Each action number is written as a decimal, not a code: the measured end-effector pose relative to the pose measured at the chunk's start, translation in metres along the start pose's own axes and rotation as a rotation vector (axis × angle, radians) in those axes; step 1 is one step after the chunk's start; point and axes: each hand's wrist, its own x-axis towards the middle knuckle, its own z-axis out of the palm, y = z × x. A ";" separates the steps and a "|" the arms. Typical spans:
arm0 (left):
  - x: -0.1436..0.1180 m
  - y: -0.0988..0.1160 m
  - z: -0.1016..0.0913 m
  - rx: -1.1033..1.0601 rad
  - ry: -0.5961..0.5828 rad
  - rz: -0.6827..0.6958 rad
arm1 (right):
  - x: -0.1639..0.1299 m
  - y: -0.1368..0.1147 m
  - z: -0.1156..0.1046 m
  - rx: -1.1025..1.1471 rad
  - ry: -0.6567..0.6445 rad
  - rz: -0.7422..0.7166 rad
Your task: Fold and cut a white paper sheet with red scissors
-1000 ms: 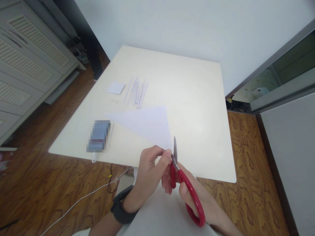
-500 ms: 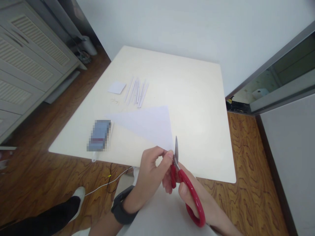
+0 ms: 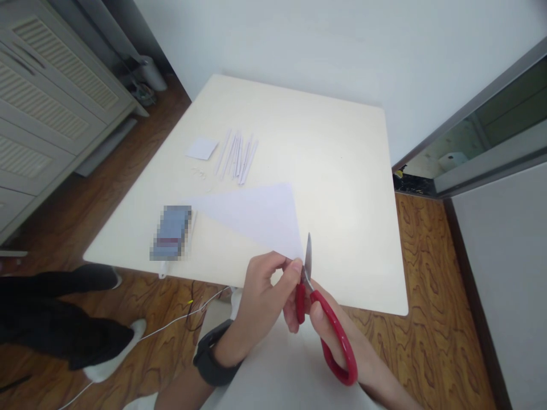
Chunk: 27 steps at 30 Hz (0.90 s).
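Lying mid-frame on the table (image 3: pixel 342 171), the white paper sheet (image 3: pixel 256 213) has its lower corner clamped in the fingers of the left hand (image 3: pixel 262 290); at lower centre, the right hand (image 3: pixel 327 330) grips red-handled scissors (image 3: pixel 321 302).

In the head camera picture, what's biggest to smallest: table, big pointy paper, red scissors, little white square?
1. Table
2. Pointy paper and red scissors: too close to rank; scissors look nearer the camera
3. White square
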 end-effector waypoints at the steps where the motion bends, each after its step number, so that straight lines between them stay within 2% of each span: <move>1: 0.000 0.000 0.000 -0.009 -0.007 -0.004 | 0.000 0.000 0.000 0.004 0.008 -0.001; 10: 0.000 -0.001 0.004 -0.057 -0.054 -0.032 | -0.004 0.002 0.003 0.046 0.061 -0.033; 18: -0.003 0.001 0.009 -0.037 -0.082 -0.024 | -0.011 0.003 0.004 0.007 0.085 -0.017; 25: -0.006 -0.002 0.015 -0.031 -0.121 -0.032 | -0.023 0.003 0.006 0.019 0.167 0.012; 27: -0.007 -0.002 0.017 -0.030 -0.127 -0.036 | -0.026 0.003 0.005 0.020 0.149 0.014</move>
